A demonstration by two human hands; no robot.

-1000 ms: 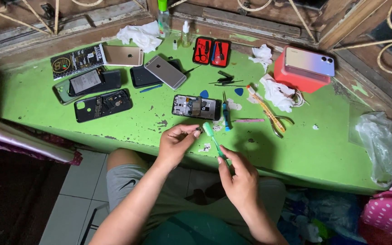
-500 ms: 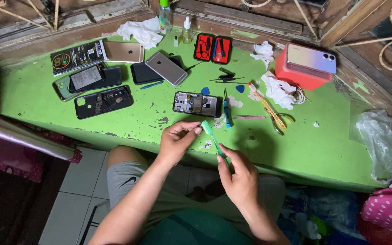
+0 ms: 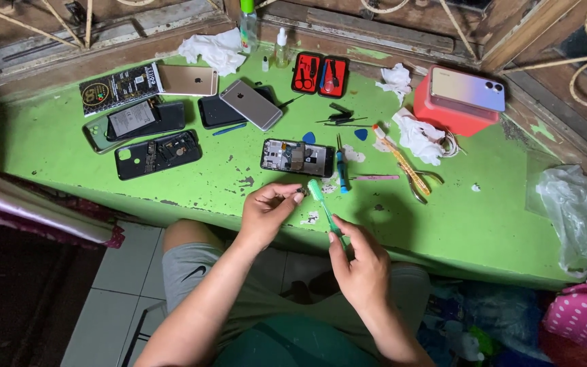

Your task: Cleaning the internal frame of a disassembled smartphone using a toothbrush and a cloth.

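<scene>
My right hand (image 3: 359,264) grips the handle of a green toothbrush (image 3: 322,204), its bristled head pointing up toward my left hand. My left hand (image 3: 267,211) pinches a small dark part (image 3: 299,198) between thumb and fingers, right beside the brush head. Both hands hover over the near edge of the green table (image 3: 239,173). Just beyond them lies an opened phone body (image 3: 297,158) with its circuit board exposed, and a blue-handled screwdriver (image 3: 340,168) rests next to it.
Several phones and back covers (image 3: 157,153) lie at the left. A red tool case (image 3: 319,73) stands open at the back, a phone sits on a red box (image 3: 458,98) at right, with tissues (image 3: 418,136), tweezers (image 3: 412,172), blue picks and a plastic bag (image 3: 577,211).
The hands have stayed near the table's edge; the brush head has shifted slightly against the small part in my left fingers.
</scene>
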